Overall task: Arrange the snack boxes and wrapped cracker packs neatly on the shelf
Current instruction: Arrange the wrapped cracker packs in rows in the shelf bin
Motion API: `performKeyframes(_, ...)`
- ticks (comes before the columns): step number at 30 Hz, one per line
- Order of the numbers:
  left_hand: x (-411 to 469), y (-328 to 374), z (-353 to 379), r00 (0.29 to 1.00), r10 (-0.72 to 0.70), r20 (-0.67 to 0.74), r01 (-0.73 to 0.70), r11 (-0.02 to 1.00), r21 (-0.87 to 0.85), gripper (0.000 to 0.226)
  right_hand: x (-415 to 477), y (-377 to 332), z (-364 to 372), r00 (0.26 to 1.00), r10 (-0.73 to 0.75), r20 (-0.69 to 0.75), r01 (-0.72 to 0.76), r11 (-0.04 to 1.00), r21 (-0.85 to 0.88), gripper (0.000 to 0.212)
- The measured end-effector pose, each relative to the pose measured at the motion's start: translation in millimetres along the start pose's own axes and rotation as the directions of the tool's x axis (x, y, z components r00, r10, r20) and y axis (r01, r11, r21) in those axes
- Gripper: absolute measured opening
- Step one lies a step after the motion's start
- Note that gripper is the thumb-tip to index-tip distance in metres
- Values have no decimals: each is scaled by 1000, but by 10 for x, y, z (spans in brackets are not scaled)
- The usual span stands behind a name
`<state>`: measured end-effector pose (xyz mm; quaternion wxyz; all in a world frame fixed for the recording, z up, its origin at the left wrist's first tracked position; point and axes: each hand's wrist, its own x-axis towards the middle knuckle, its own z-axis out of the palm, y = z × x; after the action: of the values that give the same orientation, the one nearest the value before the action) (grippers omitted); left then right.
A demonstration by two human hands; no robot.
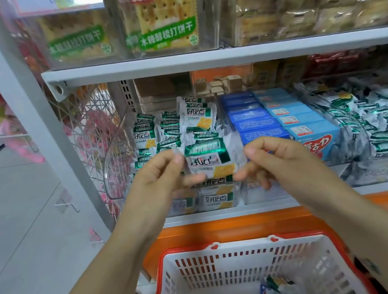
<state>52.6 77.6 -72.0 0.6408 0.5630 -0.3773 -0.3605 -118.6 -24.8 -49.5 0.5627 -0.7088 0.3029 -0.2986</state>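
Note:
A green-and-white wrapped cracker pack [209,160] is held up in front of the shelf's left clear bin [115,153]. My left hand [161,173] pinches its left edge and my right hand [269,159] pinches its right edge. Behind it the bin holds several more such packs [163,128], some upright, some tilted. To the right stand two rows of blue snack boxes [279,118]. Further right lies a heap of loose cracker packs [379,126].
A red-rimmed white basket [222,268] sits below my arms with a few packs [276,289] in its corner. An orange ledge [242,224] runs under the shelf. The upper shelf [204,57] carries clear bins of large cracker packets. A grey upright post [33,114] stands left.

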Motion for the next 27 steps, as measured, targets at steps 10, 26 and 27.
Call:
performKeyframes(10,-29,14,120,976,208,-62,-202,975,91,27,13,103,34,975,-187,-117,184,982,-31,16)
performKeyframes(26,-28,0,73,983,182,-37,-174,972,158,26,33,192,99,952,-244,-184,256,966,42,23)
performKeyframes(27,-16,0,56,987,155,-48,-146,979,145,25,33,184,83,957,-255,-139,259,966,12,19)
